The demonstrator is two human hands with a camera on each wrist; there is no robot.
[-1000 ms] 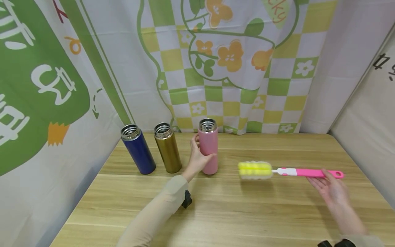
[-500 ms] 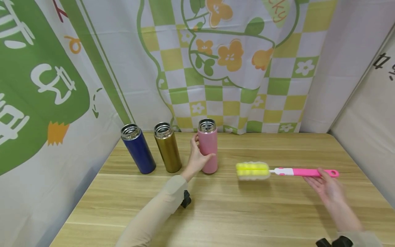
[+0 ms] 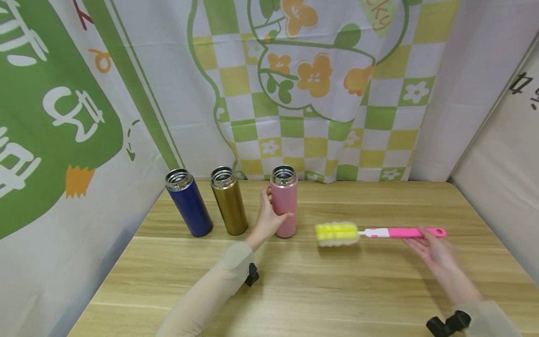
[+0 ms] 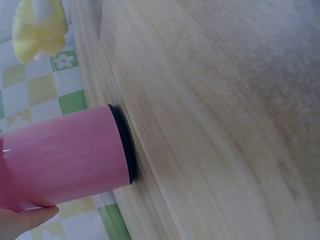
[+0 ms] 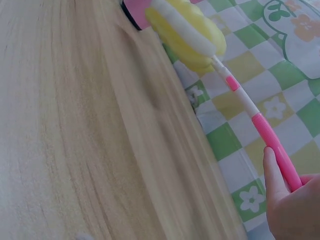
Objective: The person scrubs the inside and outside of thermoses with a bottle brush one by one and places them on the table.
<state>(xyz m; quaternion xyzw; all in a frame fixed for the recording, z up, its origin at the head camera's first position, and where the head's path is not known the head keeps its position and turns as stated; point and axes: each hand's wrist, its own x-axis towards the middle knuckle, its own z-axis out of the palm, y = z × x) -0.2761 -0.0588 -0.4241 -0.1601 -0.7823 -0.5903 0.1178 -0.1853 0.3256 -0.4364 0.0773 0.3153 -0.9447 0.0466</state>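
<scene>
My left hand [image 3: 268,219] grips the body of a pink thermos bottle [image 3: 287,206], which is upright with its steel mouth uncovered. In the left wrist view the dark base of the pink bottle [image 4: 75,155] is at the tabletop, and my thumb lies along its side. At the right, my right hand [image 3: 433,252] holds a sponge bottle brush [image 3: 396,233] by its pink handle. The brush lies level above the table, its yellow and white sponge head [image 3: 337,234] pointing left at the pink bottle. The right wrist view shows the thumb on the handle [image 5: 272,142].
Left of the pink bottle stand a gold bottle [image 3: 230,206] and a blue bottle [image 3: 190,206], both upright and uncapped. The wooden table [image 3: 320,290] meets a patterned curtain [image 3: 290,135] at the back. Cloth walls rise on both sides.
My right hand has carried the brush leftward, bringing its sponge head closer to the pink bottle. The pink bottle's top has tipped slightly toward me; my left hand keeps its hold.
</scene>
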